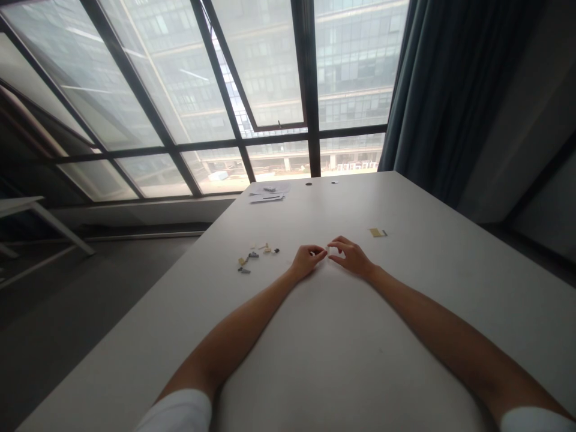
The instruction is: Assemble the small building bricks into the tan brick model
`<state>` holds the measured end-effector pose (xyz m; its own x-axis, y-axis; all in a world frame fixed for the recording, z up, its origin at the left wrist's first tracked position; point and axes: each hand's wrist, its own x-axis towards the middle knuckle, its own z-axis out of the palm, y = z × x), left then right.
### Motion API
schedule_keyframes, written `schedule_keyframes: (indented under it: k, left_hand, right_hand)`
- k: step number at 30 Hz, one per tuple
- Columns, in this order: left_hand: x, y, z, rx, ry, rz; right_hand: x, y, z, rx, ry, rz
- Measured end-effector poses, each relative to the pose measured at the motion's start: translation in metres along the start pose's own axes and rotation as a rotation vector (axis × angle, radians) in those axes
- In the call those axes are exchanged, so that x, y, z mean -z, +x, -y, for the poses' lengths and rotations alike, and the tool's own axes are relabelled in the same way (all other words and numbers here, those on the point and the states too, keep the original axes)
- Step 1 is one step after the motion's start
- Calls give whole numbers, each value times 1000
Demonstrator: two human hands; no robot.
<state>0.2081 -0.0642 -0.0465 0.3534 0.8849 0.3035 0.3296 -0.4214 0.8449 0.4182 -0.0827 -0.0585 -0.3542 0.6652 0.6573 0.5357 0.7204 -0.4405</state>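
My left hand [308,259] is closed in a pinch above the white table [306,336]; what its fingertips hold, if anything, is too small to make out. Facing it, my right hand [353,258] curves its thumb and fingers around a tiny whitish piece [329,251], right by the left fingertips. To the left lie small loose building pieces: a grey piece [254,255], a tan piece [242,261], a darker grey piece [244,270], several cream bits [267,248] and a black piece [276,251]. Beyond my right hand lies a flat tan plate [375,232] with a grey edge.
Papers [269,197] with a dark, thin object lie at the table's far left corner. Two round holes, one dark [308,184], sit near the far edge. Large windows stand behind, a dark curtain [450,102] at right, another white table [27,207] at left.
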Motion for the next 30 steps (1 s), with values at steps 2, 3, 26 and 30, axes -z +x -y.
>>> schedule_keyframes:
  k: [2, 3, 26, 30]
  left_hand:
    - [1, 0, 0, 5, -17, 7]
    - [1, 0, 0, 7, -27, 8]
    - [-5, 7, 13, -14, 26, -62]
    - [-5, 6, 11, -5, 41, -26]
  right_hand:
    - [0, 0, 0, 9, -7, 5]
    - [0, 0, 0, 15, -9, 8]
    - [126, 30, -94, -379, -81, -412]
    - [162, 2, -142, -617, -232, -320]
